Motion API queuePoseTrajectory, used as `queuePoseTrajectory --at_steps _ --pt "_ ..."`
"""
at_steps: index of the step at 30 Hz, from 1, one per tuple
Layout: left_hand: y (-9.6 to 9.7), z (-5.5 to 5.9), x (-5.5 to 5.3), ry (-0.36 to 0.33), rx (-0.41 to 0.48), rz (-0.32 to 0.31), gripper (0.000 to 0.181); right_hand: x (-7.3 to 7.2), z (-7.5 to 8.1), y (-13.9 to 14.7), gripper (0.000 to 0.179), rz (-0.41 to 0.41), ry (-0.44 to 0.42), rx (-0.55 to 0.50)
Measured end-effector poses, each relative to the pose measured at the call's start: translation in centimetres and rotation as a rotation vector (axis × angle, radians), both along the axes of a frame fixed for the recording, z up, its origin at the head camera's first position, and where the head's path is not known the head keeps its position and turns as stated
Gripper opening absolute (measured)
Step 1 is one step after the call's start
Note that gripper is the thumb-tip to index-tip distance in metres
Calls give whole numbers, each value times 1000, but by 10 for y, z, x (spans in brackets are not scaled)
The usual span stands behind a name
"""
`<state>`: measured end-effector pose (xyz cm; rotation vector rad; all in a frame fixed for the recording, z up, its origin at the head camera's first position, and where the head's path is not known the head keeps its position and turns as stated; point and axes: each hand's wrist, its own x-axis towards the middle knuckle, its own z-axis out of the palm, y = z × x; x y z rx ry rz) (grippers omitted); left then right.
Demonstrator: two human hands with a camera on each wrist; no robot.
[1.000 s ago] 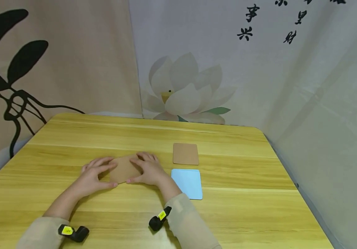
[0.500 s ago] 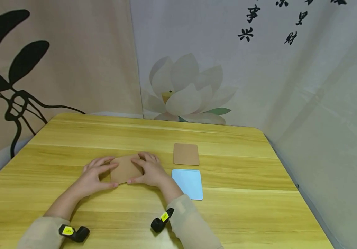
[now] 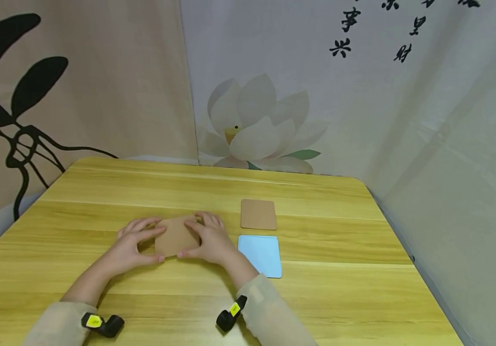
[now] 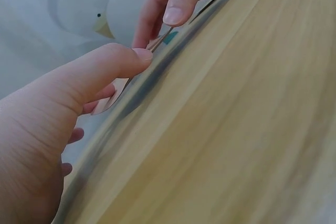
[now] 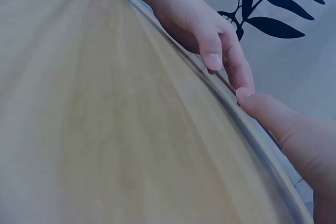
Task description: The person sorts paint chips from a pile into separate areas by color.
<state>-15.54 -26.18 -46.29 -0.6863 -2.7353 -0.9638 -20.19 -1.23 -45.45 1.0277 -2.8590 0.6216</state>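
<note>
A thin brown square card [image 3: 175, 236] with rounded corners lies between my two hands on the left half of the table. My left hand [image 3: 133, 243] holds its left side, thumb at the near edge and fingers toward the far side. Opposite it, my right hand [image 3: 214, 241] grips the right side in the same way, covering that edge. In the left wrist view the card [image 4: 112, 98] is seen nearly edge-on, between thumb and fingers. Only a thin dark line of its edge shows in the right wrist view, near both thumbs.
To the right lies a second brown square card [image 3: 258, 214]. Just in front of it is a light blue square [image 3: 260, 254], partly behind my right forearm. The wooden table [image 3: 339, 298] reaches back to a curtain [image 3: 360, 110] with printed flowers and characters.
My right hand and forearm have shifted slightly to the right, and the held card has moved a little the same way. The left hand stays almost in place.
</note>
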Motion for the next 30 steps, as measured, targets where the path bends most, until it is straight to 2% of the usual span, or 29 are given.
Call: queuePoseTrajectory --at_steps 3,8,13,19,30 --pt "2 0 1 -1 3 -7 70 4 0 2 88 -9 13 -8" --pt "7 -1 1 -1 4 -17 72 10 1 7 88 -31 -15 -24" --pt "14 -2 -1 40 12 -38 73 14 2 16 88 -53 -31 -36" --pt "27 -3 -2 60 13 -51 74 18 5 31 87 -49 -14 -44" --pt "52 -2 -6 70 -1 -79 75 24 12 59 87 -63 -36 -64"
